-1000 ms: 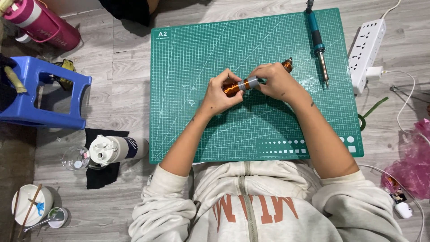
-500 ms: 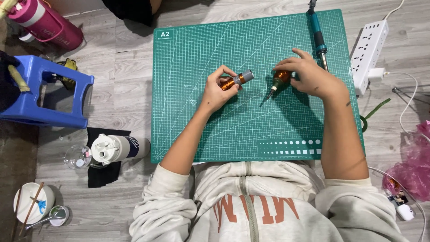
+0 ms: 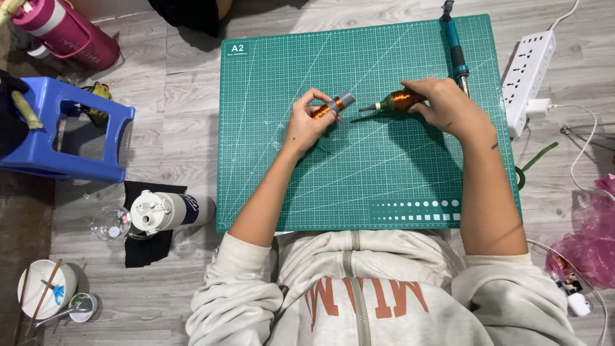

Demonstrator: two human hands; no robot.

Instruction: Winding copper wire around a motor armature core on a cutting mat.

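The left hand [image 3: 307, 125] pinches a short copper-wound piece with a grey cap [image 3: 333, 106] between thumb and fingertips, holding it just above the green cutting mat [image 3: 359, 186]; the right hand [image 3: 445, 106] is closed over the rear of a longer copper-wound piece with a dark pointed tip [image 3: 392, 101], which lies near the mat's upper middle with its tip aimed at the other piece; the two parts are apart, with a small gap between them. As a judgement, the light pinch is the weak spot; the capped piece is small and round, so it could slip, roll across the mat and off its edge onto the wooden floor. The wound copper looks fine and glossy; rubbing or squeezing might loosen a turn or scuff its coating. The blue-handled soldering iron [image 3: 456, 48] lies just beyond the right hand, its cord running toward the white power strip [image 3: 528, 70]; whether it is hot cannot be told, but a careless move of the wrist could touch it. Both pieces show orange-brown coils, tightly laid, with no loose strands visible at this size.
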